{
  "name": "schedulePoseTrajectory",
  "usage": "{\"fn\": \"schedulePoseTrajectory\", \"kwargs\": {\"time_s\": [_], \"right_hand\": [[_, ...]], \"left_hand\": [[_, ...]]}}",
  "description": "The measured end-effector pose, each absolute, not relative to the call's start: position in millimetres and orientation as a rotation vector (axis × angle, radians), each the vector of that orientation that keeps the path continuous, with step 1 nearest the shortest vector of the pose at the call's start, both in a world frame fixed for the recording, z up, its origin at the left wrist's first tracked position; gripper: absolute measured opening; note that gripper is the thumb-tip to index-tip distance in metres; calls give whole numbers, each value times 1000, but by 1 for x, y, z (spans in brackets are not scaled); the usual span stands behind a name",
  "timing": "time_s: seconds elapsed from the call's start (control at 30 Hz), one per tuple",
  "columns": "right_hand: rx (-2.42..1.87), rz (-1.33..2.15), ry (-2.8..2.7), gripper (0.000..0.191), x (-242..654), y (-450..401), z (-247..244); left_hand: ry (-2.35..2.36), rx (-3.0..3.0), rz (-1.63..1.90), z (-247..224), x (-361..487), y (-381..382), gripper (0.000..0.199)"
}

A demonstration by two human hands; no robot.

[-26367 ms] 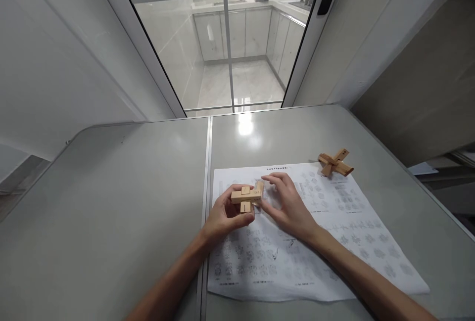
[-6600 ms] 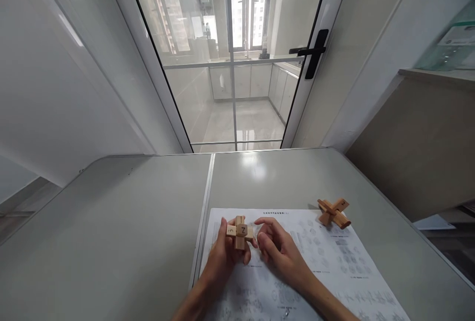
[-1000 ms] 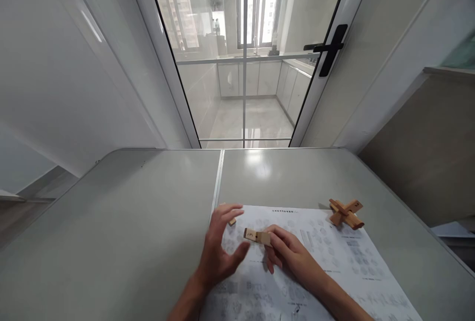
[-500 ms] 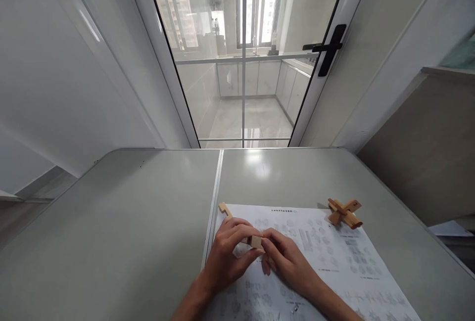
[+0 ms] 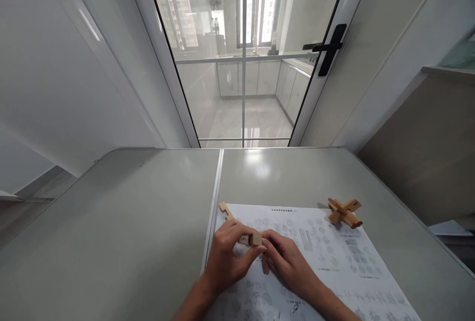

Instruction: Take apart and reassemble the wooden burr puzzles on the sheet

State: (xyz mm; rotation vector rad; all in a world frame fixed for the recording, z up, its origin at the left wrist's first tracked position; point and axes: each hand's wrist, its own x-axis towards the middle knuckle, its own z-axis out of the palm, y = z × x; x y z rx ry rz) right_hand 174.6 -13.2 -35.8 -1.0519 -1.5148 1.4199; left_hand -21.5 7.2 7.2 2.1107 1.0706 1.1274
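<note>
My left hand (image 5: 228, 252) is closed around a small wooden puzzle piece (image 5: 255, 239), gripped between thumb and fingers with its square end facing me. A dark mark shows on the piece's side. My right hand (image 5: 285, 259) is beside it with curled fingers, the fingertips meeting the piece's right edge; whatever they may pinch is hidden. Just beyond my left hand lies a notched wooden puzzle piece (image 5: 225, 210), partly covered by that hand. Off to the right, several interlocked pieces form a wooden cross (image 5: 344, 213), one end marked "2". Under both hands spreads a printed instruction sheet (image 5: 315, 247).
The grey-green table (image 5: 148, 212) has a metal seam (image 5: 215, 187) running along the sheet's left side. Small shiny bits (image 5: 295, 307) are near the sheet's bottom. Past the table's far edge stands a glass door (image 5: 230, 103) with a black handle (image 5: 328, 49).
My left hand has turned the wooden piece slightly, so more of its marked side shows. The left fingers have lowered a little, and my right hand has hardly moved.
</note>
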Motion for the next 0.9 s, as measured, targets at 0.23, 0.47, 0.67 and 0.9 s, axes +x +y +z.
{"fn": "schedulePoseTrajectory", "kwargs": {"time_s": [0.23, 0.47, 0.67, 0.9], "right_hand": [[-1058, 1321, -1566, 45, 175, -13, -38], [-1056, 1346, -1551, 45, 175, -13, -38], [-946, 1503, -1477, 43, 177, -11, -33], [-866, 1588, -1388, 40, 177, -10, -32]], "left_hand": [[1121, 2208, 1188, 8, -18, 3, 9], [1148, 2252, 1213, 6, -16, 1, 13], [1046, 2344, 1274, 4, -16, 3, 13], [1002, 2362, 1323, 6, -14, 4, 17]]}}
